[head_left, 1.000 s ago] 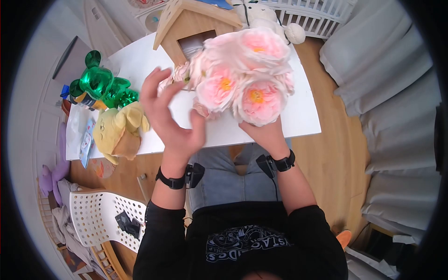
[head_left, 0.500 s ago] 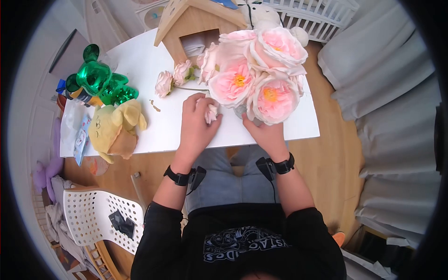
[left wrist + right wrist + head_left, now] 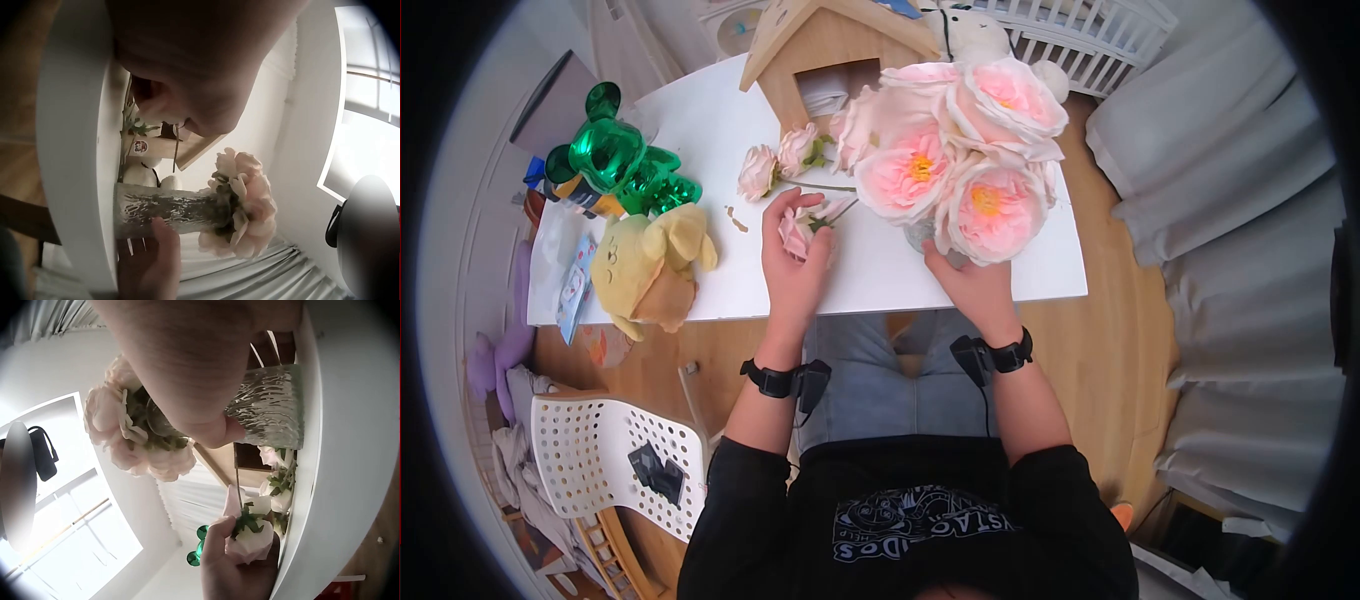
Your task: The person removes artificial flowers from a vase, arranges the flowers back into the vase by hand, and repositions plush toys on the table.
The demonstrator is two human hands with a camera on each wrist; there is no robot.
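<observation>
My left hand (image 3: 797,262) grips a small pink rose (image 3: 797,232) by its head, low over the table; in the right wrist view its green leaves and thin stem point toward the vase. My right hand (image 3: 977,290) is wrapped round a textured glass vase (image 3: 169,209), which stands upright on the table. Large pink flowers (image 3: 917,170) fill the top of the vase and hide most of it in the head view. Two small roses (image 3: 757,172) lie on the table beyond my left hand, with a stem reaching toward the vase.
On the white table (image 3: 730,285), a yellow plush (image 3: 645,265) and a shiny green bear figure (image 3: 625,160) are at the left. A wooden house (image 3: 840,50) stands behind the flowers, a white plush (image 3: 975,35) beside it. A white chair (image 3: 590,460) is at lower left.
My left hand came down from the air to a small rose on the table, then moved left with it, turning it. The vase and its flowers shifted slightly right with my right hand.
</observation>
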